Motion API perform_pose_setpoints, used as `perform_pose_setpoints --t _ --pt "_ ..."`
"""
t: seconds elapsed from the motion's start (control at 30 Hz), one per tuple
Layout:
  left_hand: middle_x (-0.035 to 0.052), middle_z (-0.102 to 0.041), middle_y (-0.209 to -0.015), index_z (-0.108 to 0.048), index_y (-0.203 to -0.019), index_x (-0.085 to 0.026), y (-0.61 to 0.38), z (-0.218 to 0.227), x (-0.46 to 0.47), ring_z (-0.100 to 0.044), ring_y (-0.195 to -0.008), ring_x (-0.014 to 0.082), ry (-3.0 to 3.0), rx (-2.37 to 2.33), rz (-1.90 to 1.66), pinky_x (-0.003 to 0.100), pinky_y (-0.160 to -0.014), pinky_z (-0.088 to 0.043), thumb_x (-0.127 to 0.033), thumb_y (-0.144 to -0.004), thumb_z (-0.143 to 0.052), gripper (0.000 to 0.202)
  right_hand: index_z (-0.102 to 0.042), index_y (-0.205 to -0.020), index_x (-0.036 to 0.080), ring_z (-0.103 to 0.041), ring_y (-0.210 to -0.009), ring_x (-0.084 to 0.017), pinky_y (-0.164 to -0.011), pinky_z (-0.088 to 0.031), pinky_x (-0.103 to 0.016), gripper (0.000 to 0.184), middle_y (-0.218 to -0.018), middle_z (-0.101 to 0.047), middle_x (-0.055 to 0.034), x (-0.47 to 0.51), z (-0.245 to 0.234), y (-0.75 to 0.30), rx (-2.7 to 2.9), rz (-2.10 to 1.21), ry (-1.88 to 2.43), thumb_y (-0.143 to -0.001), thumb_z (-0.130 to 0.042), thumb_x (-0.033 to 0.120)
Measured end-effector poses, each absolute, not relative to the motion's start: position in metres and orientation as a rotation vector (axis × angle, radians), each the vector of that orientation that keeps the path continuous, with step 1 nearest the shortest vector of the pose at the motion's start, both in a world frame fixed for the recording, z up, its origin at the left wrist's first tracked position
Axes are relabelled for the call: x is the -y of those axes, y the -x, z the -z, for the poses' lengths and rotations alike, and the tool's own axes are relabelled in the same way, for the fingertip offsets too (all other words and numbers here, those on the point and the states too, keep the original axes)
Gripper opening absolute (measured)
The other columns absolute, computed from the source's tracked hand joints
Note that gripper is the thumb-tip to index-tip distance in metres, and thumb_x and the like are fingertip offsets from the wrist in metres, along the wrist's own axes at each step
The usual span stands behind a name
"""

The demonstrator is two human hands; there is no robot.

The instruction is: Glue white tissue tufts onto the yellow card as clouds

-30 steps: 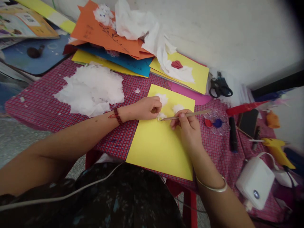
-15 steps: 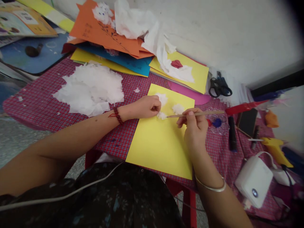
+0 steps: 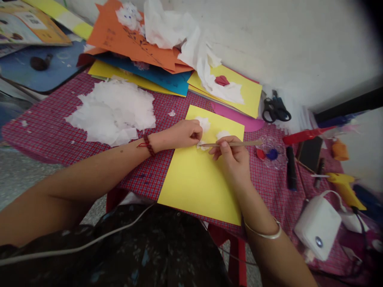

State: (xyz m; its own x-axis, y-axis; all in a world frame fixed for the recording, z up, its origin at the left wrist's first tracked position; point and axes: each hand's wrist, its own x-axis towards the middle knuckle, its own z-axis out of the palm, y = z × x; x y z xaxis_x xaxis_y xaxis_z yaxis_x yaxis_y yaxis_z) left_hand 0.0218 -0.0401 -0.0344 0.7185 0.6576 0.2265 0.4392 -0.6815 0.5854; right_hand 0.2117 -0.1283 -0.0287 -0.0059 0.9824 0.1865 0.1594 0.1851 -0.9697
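Note:
A yellow sheet of card (image 3: 197, 179) lies in front of me, with white tissue tufts (image 3: 205, 123) on its upper part. My left hand (image 3: 188, 133) is closed over the card's left edge, beside the lower tuft (image 3: 203, 146); whatever its fingers hold is hidden. Between the thumb and fingers of my right hand (image 3: 233, 157) is a thin wooden stick (image 3: 251, 143). Its narrow tip points left and reaches the lower tuft, close to my left fingertips. Another tuft (image 3: 222, 134) shows just above my right hand.
Torn white tissue pieces (image 3: 113, 111) are heaped at left. Orange card (image 3: 134, 44) and other sheets are stacked behind. At right are a clear dish (image 3: 272, 153) with red and blue paint, scissors (image 3: 275, 108), a yellow glue gun (image 3: 344, 187) and a white box-shaped device (image 3: 318, 227).
My right hand has moved left with the stick, bringing its tip onto the lower tuft. The paint dish is more exposed. My left hand has stayed in place.

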Motion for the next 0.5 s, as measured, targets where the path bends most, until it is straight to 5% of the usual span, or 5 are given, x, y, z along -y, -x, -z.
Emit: perform_pose_setpoints --t 0.5 --pt "0.0054 -0.061 -0.082 -0.069 -0.073 -0.012 -0.022 0.034 0.041 -0.057 -0.071 0.0117 -2.391 -0.819 -0.547 0.023 -0.066 -0.043 -0.008 -0.075 -0.058 0.013 -0.055 -0.083 0.021 -0.054 -0.046 -0.009 -0.046 -0.044 -0.021 0.024 -0.061 -0.063 0.0031 0.118 0.034 -0.226 1.079 -0.996 1.251 -0.087 -0.062 0.044"
